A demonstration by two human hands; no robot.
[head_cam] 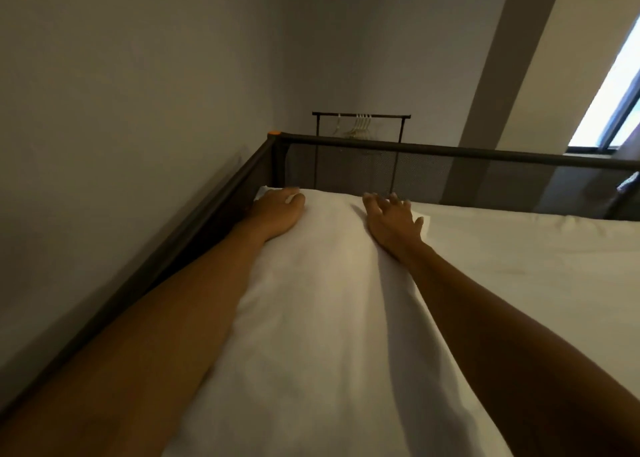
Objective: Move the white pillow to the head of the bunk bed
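Note:
The white pillow (325, 290) lies lengthwise on the upper bunk's white mattress (526, 269), between my two outstretched arms. Its far end reaches close to the black mesh end rail (450, 150) of the bunk bed. My left hand (277, 212) is at the pillow's far left corner, beside the side rail, with its fingers curled over the pillow's edge. On the far right part of the pillow rests my right hand (393, 222), palm down and fingers spread, holding nothing.
A grey wall runs along the left, tight against the black side rail (194, 224). An orange cap (274, 132) marks the rail corner. Behind the end rail stands a black clothes rack (360, 115) with several hangers. A window (616, 86) is at the upper right.

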